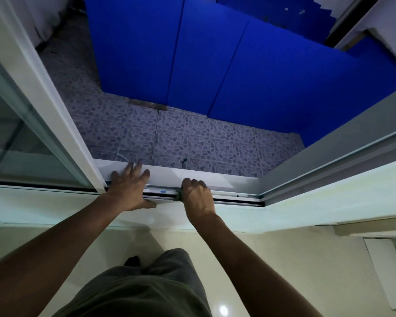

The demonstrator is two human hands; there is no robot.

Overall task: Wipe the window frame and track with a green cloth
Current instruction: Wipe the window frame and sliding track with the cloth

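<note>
White aluminium window frame (199, 177), seen from above, with the sliding sash (44, 124) pushed to the left. The right hand (198, 196), fingers curled, grips a green cloth (179, 195) and presses it into the metal track (233, 197) near mid-sill; only a small edge of cloth shows beside the fist. The left hand (129, 187) lies flat, fingers spread wide, on the frame and track just beside the sash. Beyond the opening: patterned tiles (192, 138) and blue panels (192, 53).
</note>
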